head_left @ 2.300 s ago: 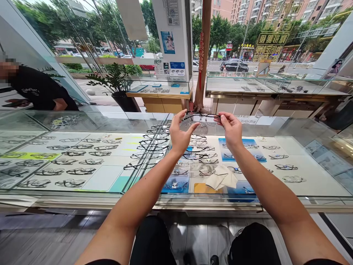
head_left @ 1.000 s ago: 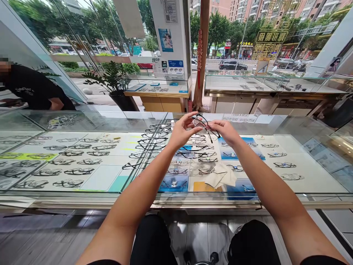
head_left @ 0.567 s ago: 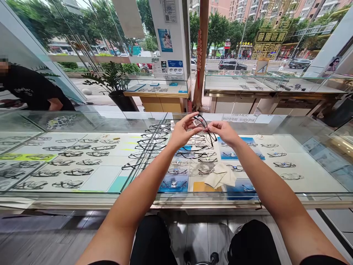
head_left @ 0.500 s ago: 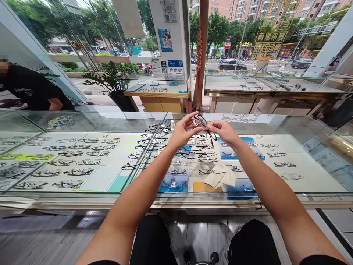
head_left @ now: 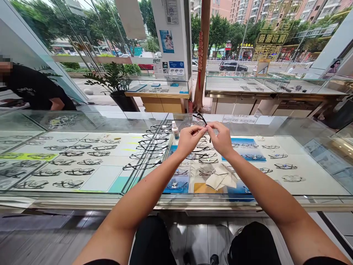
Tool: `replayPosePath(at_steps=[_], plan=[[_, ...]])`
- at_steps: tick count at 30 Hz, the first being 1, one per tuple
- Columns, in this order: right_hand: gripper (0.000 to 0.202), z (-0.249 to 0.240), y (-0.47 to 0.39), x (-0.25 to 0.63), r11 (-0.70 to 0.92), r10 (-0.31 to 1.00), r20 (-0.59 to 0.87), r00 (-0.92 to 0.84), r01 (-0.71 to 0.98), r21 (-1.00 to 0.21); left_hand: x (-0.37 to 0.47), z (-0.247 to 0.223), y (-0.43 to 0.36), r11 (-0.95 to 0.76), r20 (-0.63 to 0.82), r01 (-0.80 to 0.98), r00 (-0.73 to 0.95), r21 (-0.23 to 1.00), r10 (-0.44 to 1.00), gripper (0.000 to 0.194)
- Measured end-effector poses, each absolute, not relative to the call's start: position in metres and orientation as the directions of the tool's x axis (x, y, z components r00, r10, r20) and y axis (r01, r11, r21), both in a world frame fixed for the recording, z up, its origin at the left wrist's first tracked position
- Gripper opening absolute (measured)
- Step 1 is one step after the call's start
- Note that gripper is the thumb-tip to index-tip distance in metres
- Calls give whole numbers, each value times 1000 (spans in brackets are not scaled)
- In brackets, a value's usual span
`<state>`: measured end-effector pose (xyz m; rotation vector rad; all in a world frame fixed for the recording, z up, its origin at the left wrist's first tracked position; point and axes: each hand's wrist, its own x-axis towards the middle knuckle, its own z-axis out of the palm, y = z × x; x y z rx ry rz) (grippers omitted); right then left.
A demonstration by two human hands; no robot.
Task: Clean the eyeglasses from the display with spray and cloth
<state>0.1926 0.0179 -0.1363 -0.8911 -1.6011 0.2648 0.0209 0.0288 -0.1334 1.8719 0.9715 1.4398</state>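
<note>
Above the glass counter, both my hands meet at a pair of black-framed eyeglasses (head_left: pixel 200 117). My left hand (head_left: pixel 191 139) is closed in a pinch on the frame. Fingertip to fingertip with it, my right hand (head_left: pixel 220 137) also pinches the glasses. A dark temple sticks up beyond the fingers, while most of the frame is hidden behind the hands. Left of my left hand stands a small white spray bottle (head_left: pixel 175 131). A cream cleaning cloth (head_left: pixel 221 177) lies crumpled on the counter below my right hand.
The glass display counter (head_left: pixel 165 200) spans the view, with several rows of eyeglasses (head_left: pixel 79 171) in and on it. A potted plant (head_left: pixel 121 96) and further display cases (head_left: pixel 160 95) stand beyond. A person in black (head_left: pixel 41 86) leans over at the far left.
My left hand has moved right and down, its fingers closing in beside my right hand. The glasses have turned, and the spray bottle now shows more fully.
</note>
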Motion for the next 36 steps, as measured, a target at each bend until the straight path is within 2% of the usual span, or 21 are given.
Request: replayPosePath(at_steps=[8, 13, 18, 25, 28, 32, 36], plan=[[21, -141, 17, 189, 668, 688, 724, 52, 345, -660, 19, -129, 30, -485, 474, 164, 103, 859, 874, 53], [27, -142, 17, 186, 646, 716, 692, 89, 291, -706, 13, -134, 39, -489, 491, 212, 46, 846, 870, 34], [43, -148, 35, 198, 491, 811, 538, 230, 233, -839, 7, -136, 43, -518, 566, 376, -23, 768, 824, 21], [54, -167, 52, 205, 240, 919, 230, 321, 11, -971, 2, -137, 45, -484, 588, 529, -36, 698, 808, 19], [53, -177, 50, 200, 152, 943, 135, 304, -31, -988, 2, -141, 43, -478, 593, 579, -12, 661, 805, 21], [50, -187, 49, 198, 130, 950, 99, 295, -85, -988, 3, -144, 38, -486, 603, 655, 57, 579, 796, 28], [47, -195, 51, 198, 91, 942, 43, 332, -128, -988, 4, -147, 35, -488, 598, 719, 126, 495, 792, 26]])
